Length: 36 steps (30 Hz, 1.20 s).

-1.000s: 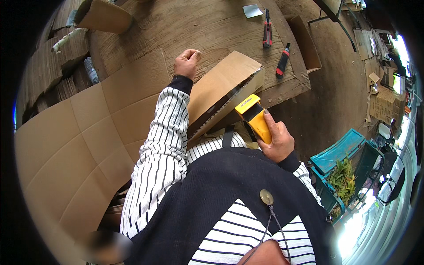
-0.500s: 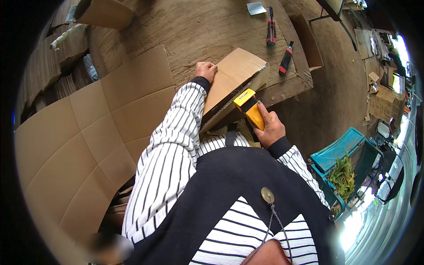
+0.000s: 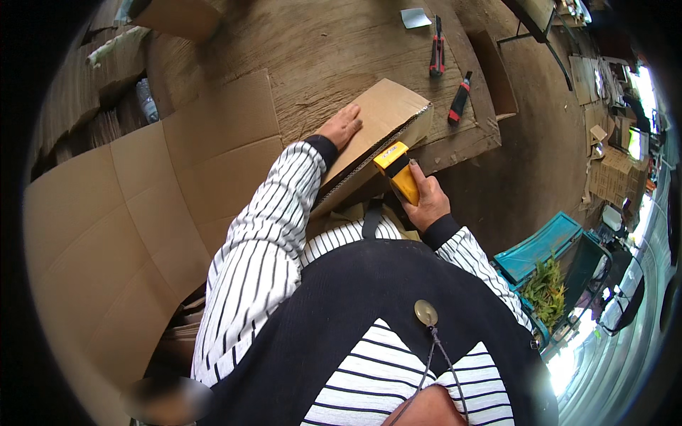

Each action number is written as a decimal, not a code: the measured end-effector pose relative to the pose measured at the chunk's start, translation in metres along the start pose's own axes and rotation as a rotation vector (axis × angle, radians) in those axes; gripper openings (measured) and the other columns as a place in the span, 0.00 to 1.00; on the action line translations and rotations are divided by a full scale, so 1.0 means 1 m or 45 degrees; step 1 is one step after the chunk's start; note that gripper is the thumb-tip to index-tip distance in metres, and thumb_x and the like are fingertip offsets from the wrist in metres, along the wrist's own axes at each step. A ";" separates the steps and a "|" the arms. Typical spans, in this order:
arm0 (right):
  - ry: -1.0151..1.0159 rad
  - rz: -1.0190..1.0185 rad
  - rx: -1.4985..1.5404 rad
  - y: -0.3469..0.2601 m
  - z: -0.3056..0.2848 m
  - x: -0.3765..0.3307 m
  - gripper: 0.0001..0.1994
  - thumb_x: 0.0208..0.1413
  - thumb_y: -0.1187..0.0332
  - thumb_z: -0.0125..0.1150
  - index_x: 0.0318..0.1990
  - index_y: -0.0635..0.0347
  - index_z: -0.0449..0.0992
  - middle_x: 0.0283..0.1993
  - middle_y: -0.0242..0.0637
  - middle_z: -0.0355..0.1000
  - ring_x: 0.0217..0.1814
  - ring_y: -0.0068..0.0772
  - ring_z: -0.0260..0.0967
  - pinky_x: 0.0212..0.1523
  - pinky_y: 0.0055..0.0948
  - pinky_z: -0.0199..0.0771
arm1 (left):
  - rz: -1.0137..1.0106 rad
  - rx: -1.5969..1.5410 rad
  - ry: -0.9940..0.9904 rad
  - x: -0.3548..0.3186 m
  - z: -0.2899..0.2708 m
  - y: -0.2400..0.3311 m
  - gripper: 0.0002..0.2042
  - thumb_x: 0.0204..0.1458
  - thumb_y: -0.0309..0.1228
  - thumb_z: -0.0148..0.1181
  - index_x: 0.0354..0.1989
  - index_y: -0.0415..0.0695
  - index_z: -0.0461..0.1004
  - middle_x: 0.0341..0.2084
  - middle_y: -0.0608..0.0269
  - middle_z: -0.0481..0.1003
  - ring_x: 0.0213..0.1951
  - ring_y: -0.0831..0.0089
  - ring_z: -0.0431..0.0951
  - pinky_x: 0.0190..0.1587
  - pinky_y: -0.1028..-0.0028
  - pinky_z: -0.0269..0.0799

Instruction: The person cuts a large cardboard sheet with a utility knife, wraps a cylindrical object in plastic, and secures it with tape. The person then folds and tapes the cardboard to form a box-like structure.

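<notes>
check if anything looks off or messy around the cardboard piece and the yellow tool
Nothing looks damaged or spilled. The left hand lies flat on the cardboard piece, which juts past the wooden table's edge. The right hand grips the yellow tool at that edge. Two red-handled tools lie loose farther back.

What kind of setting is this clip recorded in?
Most likely a small cardboard or packing workshop, open to the outside. Flattened cardboard sheets cover a rough wooden workbench, red-handled hand tools lie on it, and the right hand holds a yellow tool at a cardboard piece.
</notes>
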State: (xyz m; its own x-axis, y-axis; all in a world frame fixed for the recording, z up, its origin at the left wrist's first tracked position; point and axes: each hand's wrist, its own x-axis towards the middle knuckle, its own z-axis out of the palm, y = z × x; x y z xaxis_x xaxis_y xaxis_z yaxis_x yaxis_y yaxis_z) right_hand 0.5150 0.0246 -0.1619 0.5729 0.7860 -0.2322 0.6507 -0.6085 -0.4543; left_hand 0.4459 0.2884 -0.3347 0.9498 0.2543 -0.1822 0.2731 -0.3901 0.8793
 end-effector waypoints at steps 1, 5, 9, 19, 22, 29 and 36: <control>-0.004 -0.025 0.001 0.000 0.001 0.003 0.44 0.37 0.70 0.69 0.65 0.41 0.53 0.33 0.41 0.63 0.34 0.45 0.68 0.35 0.37 0.72 | -0.057 0.088 0.046 0.007 0.000 -0.010 0.26 0.61 0.45 0.41 0.60 0.38 0.59 0.62 0.50 0.57 0.65 0.57 0.52 0.65 0.67 0.47; 0.002 -0.065 -0.011 0.005 0.010 0.006 0.45 0.37 0.67 0.69 0.65 0.35 0.51 0.34 0.44 0.64 0.31 0.48 0.69 0.32 0.40 0.73 | -0.333 0.133 -0.089 0.020 -0.013 0.005 0.28 0.60 0.48 0.38 0.62 0.41 0.57 0.64 0.51 0.52 0.66 0.57 0.50 0.66 0.67 0.44; -0.039 -0.021 -0.033 0.010 0.005 0.005 0.46 0.38 0.67 0.69 0.66 0.36 0.49 0.35 0.44 0.65 0.34 0.48 0.69 0.36 0.40 0.73 | 0.106 0.065 -0.125 -0.028 -0.016 0.071 0.24 0.59 0.38 0.42 0.62 0.42 0.57 0.63 0.51 0.56 0.66 0.59 0.49 0.67 0.67 0.41; -0.085 -0.024 0.035 -0.011 -0.046 -0.013 0.34 0.46 0.51 0.63 0.63 0.38 0.59 0.33 0.46 0.69 0.34 0.48 0.72 0.37 0.41 0.73 | -0.127 0.576 0.117 -0.058 -0.003 0.119 0.23 0.57 0.32 0.45 0.62 0.48 0.56 0.61 0.53 0.58 0.62 0.59 0.58 0.63 0.69 0.55; -0.017 -0.088 0.090 -0.026 -0.079 -0.022 0.29 0.48 0.46 0.58 0.59 0.41 0.65 0.34 0.47 0.71 0.35 0.47 0.73 0.36 0.40 0.73 | -0.171 0.656 0.149 -0.054 0.007 0.122 0.23 0.55 0.31 0.43 0.62 0.47 0.56 0.61 0.54 0.59 0.61 0.60 0.61 0.60 0.69 0.59; 0.049 -0.173 0.070 -0.011 -0.093 -0.059 0.26 0.48 0.47 0.58 0.54 0.42 0.70 0.28 0.46 0.70 0.28 0.45 0.72 0.28 0.39 0.72 | -0.087 0.769 0.316 -0.057 0.011 0.123 0.20 0.56 0.30 0.44 0.58 0.46 0.62 0.56 0.52 0.66 0.54 0.57 0.68 0.55 0.66 0.66; 0.118 -0.102 -0.006 0.055 -0.017 -0.085 0.26 0.47 0.50 0.60 0.56 0.41 0.69 0.28 0.42 0.66 0.24 0.39 0.69 0.24 0.34 0.71 | 0.091 0.712 0.233 -0.054 0.010 0.110 0.22 0.54 0.31 0.49 0.59 0.44 0.60 0.56 0.50 0.65 0.56 0.56 0.66 0.56 0.66 0.64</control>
State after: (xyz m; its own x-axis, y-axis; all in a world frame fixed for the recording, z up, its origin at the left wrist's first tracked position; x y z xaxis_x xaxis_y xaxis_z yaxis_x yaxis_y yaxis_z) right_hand 0.5110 -0.0776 -0.1527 0.5624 0.8188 -0.1151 0.6984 -0.5449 -0.4641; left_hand 0.4266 0.2232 -0.2323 0.9406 0.3394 -0.0082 0.2955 -0.8063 0.5124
